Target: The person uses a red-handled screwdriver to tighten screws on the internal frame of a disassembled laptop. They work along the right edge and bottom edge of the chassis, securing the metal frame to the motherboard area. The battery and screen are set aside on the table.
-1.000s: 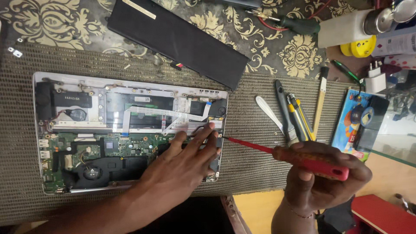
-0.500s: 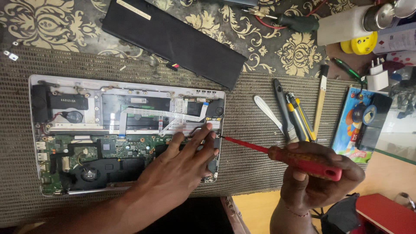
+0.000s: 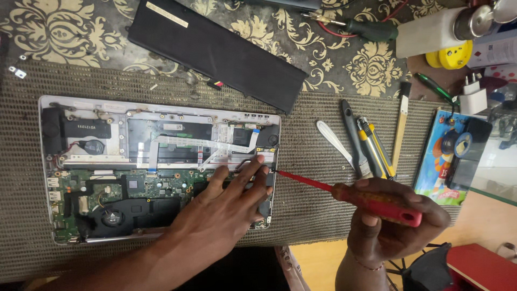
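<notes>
My left hand (image 3: 226, 207) lies flat on the opened laptop (image 3: 156, 167), fingers spread and gripping nothing, fingertips (image 3: 260, 159) pressed by the right edge of the green board (image 3: 134, 186). My right hand (image 3: 393, 226) is wrapped tight around the red screwdriver (image 3: 371, 202), its tip at the laptop's right edge, just beside my left fingertips. The bottom cover is off and the black battery (image 3: 221, 51) lies out on the far side of the mat (image 3: 312, 161). The board, fan (image 3: 110, 218) and ribbon cables are in place, so I judge much of the teardown remains.
</notes>
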